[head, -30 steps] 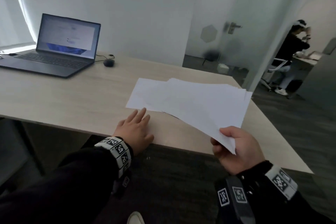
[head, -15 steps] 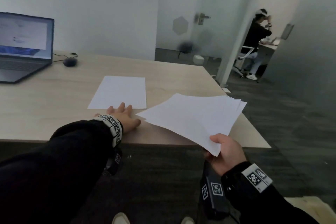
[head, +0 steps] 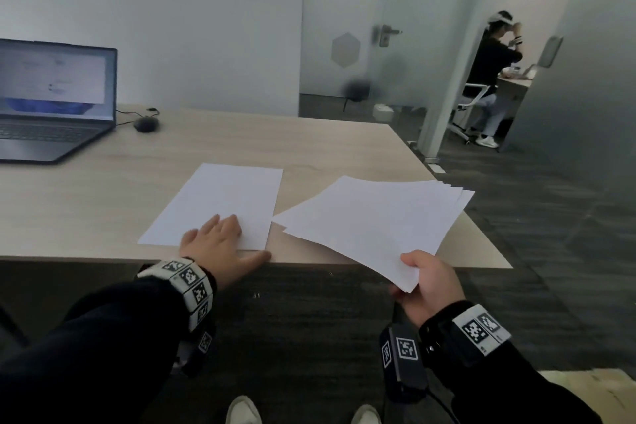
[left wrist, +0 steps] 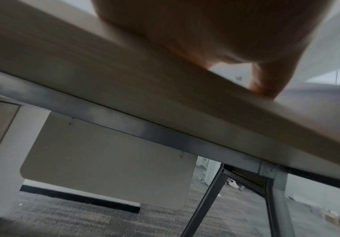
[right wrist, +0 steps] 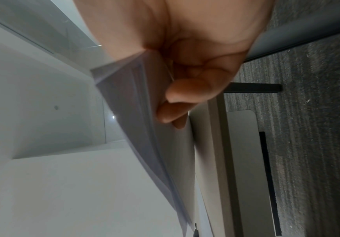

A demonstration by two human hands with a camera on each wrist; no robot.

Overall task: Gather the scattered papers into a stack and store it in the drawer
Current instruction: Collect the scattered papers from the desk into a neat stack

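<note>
A single white sheet (head: 223, 203) lies flat near the front edge of the light wooden desk (head: 309, 144). My left hand (head: 220, 241) rests flat on the sheet's near edge, fingers straight, thumb along the desk rim (left wrist: 266, 80). My right hand (head: 426, 282) pinches the near corner of a fanned stack of white papers (head: 375, 217), held just above the desk's front right part. In the right wrist view the fingers (right wrist: 187, 94) curl under the stack (right wrist: 150, 136). No drawer shows in the head view.
An open laptop (head: 51, 100) and a dark mouse (head: 146, 124) sit at the desk's back left. A cabinet (left wrist: 0, 144) stands under the desk at the left, beside metal legs (left wrist: 205, 200). A person sits at another desk (head: 488, 79) beyond the glass door (head: 347, 27). Dark carpet lies to the right.
The single sheet now lies apart from the stack, which my right hand drew right. My left hand slid forward onto the sheet's near edge. The view panned right.
</note>
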